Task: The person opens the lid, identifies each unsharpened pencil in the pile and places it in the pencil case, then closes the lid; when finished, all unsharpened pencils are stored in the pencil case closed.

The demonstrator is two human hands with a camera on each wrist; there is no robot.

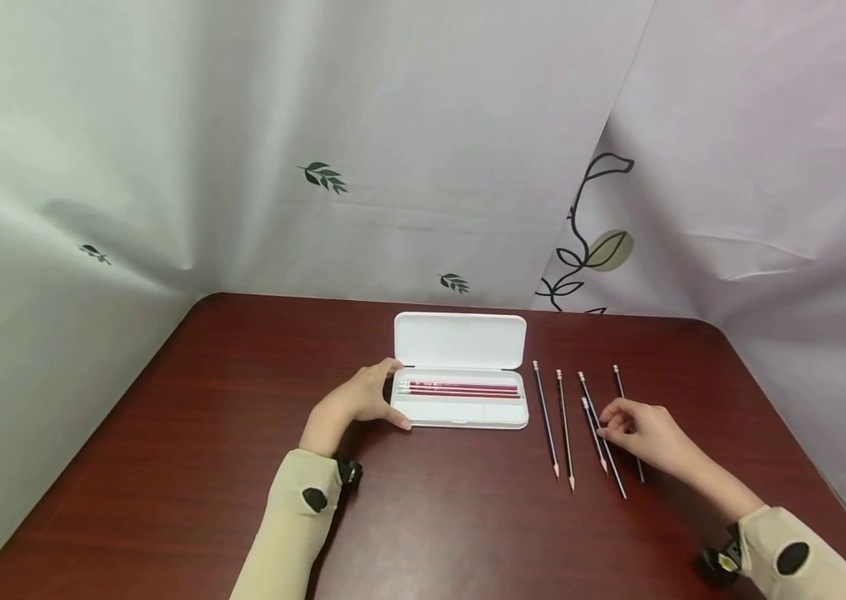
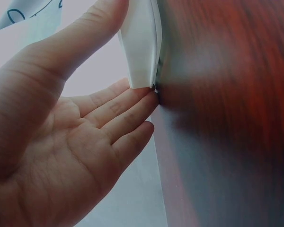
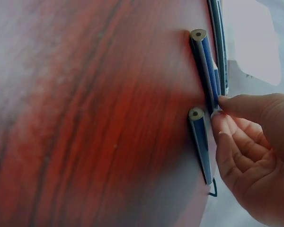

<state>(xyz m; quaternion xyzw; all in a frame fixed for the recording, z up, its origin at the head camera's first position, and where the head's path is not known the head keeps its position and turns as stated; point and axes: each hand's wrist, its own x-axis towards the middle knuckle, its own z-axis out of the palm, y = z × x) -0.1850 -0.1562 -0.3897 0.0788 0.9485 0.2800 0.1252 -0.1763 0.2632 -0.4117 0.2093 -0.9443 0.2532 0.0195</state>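
A white pencil case (image 1: 460,414) lies open, its lid (image 1: 460,340) tipped back; red pencils (image 1: 460,389) lie side by side in its rear compartment. My left hand (image 1: 366,395) holds the left end of the case, thumb at the front edge and fingers at the back corner; the left wrist view shows these fingers (image 2: 128,116) nearly straight against the case (image 2: 141,47). My right hand (image 1: 643,433) pinches a dark blue pencil (image 3: 206,71) between thumb and index finger, low over the table. Another blue pencil (image 3: 200,142) lies beside that hand, partly under it in the head view.
Between the case and my right hand lie more dark pencils (image 1: 547,421), some with sharpened tips toward me, on the reddish-brown wooden table (image 1: 167,467). Pale curtain cloth (image 1: 423,167) with leaf prints hangs behind the table and at both sides.
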